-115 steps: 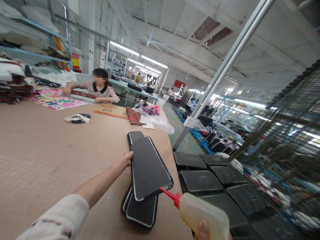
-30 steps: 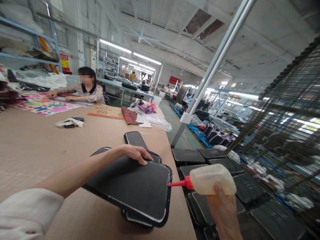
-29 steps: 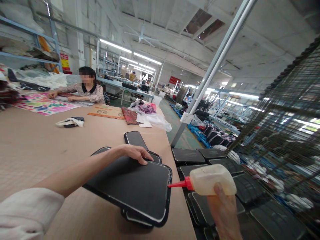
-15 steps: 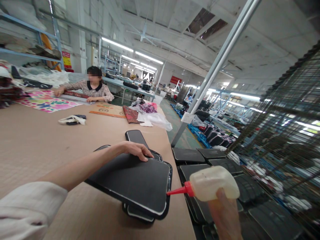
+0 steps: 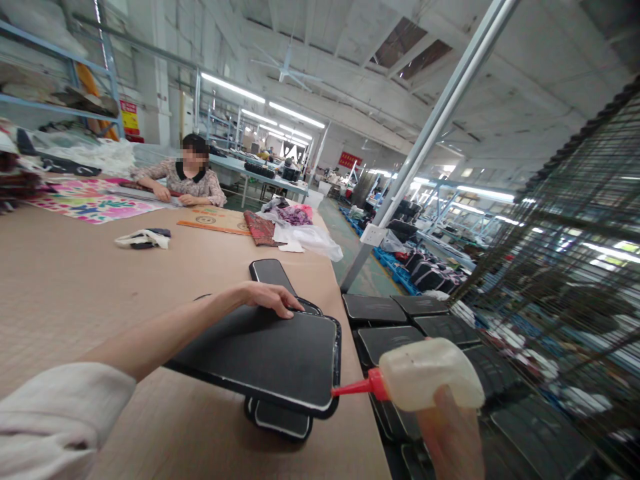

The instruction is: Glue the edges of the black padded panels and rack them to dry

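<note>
A black padded panel (image 5: 270,357) with a whitish line along its border lies tilted over the table, its near right corner raised. My left hand (image 5: 274,298) is closed on its far edge, with the fingertips on the top face. In my right hand (image 5: 453,427) is a glue bottle (image 5: 420,375), translucent and yellowish, held on its side. Its red nozzle (image 5: 356,388) points left, the tip at the panel's right edge close to the near corner. Under the panel, more black panels show, one sticking out behind (image 5: 270,272) and one in front (image 5: 283,421).
Several black panels (image 5: 375,309) lie to the right, beyond the brown table (image 5: 200,437). A metal post (image 5: 420,160) rises by the far right corner. Across the table, a person (image 5: 187,180) handles flat pieces. Fabric scraps and plastic (image 5: 310,237) lie at the far edge.
The nozzle tip has moved slightly nearer along the panel's right edge toward the corner. My left hand keeps its hold. Across the table, the person's hand has shifted inward.
</note>
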`<state>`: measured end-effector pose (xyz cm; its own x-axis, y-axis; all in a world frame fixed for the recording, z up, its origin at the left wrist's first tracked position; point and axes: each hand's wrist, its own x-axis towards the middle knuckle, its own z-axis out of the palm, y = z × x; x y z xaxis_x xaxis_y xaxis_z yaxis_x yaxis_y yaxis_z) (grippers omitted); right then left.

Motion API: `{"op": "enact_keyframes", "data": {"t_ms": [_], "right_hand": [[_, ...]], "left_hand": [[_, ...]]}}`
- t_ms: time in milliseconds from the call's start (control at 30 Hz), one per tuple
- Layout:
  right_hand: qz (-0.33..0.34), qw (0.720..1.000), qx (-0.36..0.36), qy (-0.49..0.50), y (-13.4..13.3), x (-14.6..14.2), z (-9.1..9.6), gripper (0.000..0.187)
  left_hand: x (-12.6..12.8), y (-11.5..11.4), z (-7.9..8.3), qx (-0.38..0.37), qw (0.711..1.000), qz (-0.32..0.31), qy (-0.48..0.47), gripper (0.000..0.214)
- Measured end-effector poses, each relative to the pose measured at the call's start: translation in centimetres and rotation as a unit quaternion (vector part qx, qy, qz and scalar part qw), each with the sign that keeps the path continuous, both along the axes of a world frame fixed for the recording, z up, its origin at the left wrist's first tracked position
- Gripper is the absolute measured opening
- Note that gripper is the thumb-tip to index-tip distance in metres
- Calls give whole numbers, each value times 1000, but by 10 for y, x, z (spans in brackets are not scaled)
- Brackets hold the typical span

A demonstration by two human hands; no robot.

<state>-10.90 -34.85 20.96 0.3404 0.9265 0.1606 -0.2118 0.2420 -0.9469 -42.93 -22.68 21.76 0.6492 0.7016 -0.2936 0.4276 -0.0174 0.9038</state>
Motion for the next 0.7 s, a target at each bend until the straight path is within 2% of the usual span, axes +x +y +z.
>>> {"op": "enact_keyframes", "data": {"t_ms": [167,367,500,633,700], "right_hand": [[-21,999,8,31,-5,-2,-2,58],[-133,989,38,-54,-2,15,-35,53],[-150,985,48,-75,-6,20,-52,52],[-187,981,28,-37,-12,15,-53,51],[-211,977,16,-12,-13,11,-49,55]], "left_hand": [[-4,-1,-5,12,999,30,11,51],[-9,-4,-12,-6,998,67,4,53],[-9,-6,-18,-37,995,92,-27,57],[-7,-8,-25,-72,990,105,-69,58],[-6,-8,-28,-79,986,120,-78,59]]}}
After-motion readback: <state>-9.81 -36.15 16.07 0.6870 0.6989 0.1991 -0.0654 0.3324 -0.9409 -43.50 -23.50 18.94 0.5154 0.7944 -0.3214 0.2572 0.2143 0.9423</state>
